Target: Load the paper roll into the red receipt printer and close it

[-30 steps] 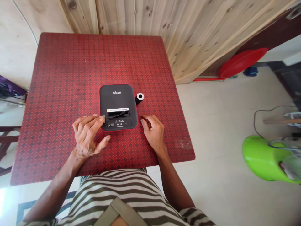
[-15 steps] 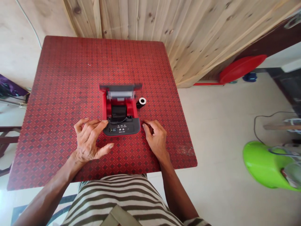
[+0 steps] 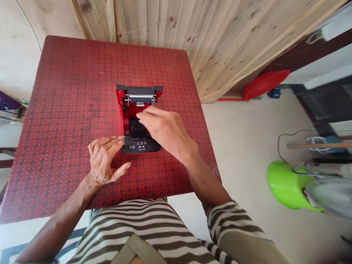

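Observation:
A small red and black printer [image 3: 143, 145] stands on the table with its lid [image 3: 139, 90] raised. Inside its red bay lies something black [image 3: 136, 128]. My left hand [image 3: 103, 161] rests open at the printer's front left corner, fingertips touching it and thumb apart. Over the right side of the bay reaches my right hand [image 3: 170, 132], its fingers pinched together. What they hold, if anything, is hidden. The black roll with a white end, visible earlier at the printer's right, does not show now; my right hand covers that spot.
The table [image 3: 74, 80] has a red patterned cover and adjoins a wooden plank wall [image 3: 154, 25]. On the floor to the right are a green plastic stool [image 3: 286, 187] and a cable [image 3: 279, 143]. A red round object [image 3: 266, 84] leans farther back.
My right hand has moved up and left from beside the printer to over its bay. The lid, blurred before, is now sharp and tilted further back. My left hand has stayed at the corner.

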Available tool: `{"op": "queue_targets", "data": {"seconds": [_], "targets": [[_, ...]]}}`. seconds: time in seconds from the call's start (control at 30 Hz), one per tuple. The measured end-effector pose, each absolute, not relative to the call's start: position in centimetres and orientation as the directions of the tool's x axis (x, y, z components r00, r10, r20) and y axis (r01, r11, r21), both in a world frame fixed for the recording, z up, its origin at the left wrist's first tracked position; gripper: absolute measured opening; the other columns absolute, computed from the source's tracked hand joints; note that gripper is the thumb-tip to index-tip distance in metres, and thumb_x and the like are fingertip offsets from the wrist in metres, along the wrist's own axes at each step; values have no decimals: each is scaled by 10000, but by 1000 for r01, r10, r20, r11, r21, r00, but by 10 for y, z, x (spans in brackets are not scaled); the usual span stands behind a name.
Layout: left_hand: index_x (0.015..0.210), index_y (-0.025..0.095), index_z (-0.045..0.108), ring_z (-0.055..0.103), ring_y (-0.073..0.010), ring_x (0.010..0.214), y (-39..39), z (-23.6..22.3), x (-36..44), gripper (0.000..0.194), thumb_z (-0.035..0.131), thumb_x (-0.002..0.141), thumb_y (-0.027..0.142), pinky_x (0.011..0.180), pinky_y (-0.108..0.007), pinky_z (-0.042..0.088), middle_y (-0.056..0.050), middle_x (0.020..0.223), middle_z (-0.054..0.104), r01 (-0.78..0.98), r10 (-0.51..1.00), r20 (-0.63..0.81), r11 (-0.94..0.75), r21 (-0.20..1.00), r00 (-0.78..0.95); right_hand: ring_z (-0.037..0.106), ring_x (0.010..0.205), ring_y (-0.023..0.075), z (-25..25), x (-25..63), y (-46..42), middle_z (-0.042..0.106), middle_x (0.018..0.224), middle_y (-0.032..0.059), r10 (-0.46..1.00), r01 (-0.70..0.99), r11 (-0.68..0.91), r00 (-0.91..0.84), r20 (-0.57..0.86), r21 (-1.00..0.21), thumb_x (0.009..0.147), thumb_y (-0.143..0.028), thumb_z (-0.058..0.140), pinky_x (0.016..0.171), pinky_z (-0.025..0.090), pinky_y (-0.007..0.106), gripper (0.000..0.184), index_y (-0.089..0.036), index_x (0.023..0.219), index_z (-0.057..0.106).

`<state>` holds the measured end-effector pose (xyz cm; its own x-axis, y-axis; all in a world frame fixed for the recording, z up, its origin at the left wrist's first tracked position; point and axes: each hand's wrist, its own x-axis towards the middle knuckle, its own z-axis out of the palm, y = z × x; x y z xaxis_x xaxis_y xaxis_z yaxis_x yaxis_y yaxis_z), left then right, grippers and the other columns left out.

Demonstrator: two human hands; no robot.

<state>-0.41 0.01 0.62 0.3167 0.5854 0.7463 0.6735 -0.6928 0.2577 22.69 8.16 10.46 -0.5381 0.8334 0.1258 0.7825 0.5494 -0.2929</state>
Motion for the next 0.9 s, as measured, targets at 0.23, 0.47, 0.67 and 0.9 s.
{"op": "queue_targets", "data": {"seconds": [0.23,0.47,0.67,0.9], "targets": [[1554,185,495,708,-302,1199,0,7,-4,743,796,912,407,1058,-459,499,-139,1286,763,666,593,729,-700,257,342,789,1054,329,105,184,109,795,1179,207,779,812,582,-571,-258,-39,1050,-50,456,823,583,406,354,-88,1248,747],[1540,149,507,707,-304,1203,-1,10,-3,727,803,914,372,1052,-460,503,-153,1260,768,666,606,715,-697,267,347,779,968,277,115,193,102,794,1155,147,779,808,585,-583,-230,-66,1056,-152,534,769,558,369,268,-130,1224,742],[1563,197,483,717,-294,1202,1,8,-3,741,798,916,376,1043,-446,513,-131,1284,763,659,616,713,-694,290,335,689,771,155,130,242,60,776,1057,42,867,729,498,-430,251,-470,995,-254,700,657,521,297,169,-216,1154,745],[1515,247,501,730,-281,1172,4,8,-2,666,772,929,410,997,-448,551,-95,1239,758,677,645,697,-667,312,314,629,760,121,57,307,17,700,1034,-12,980,372,161,52,194,-914,888,-266,815,649,514,271,239,-281,1116,745]]}}
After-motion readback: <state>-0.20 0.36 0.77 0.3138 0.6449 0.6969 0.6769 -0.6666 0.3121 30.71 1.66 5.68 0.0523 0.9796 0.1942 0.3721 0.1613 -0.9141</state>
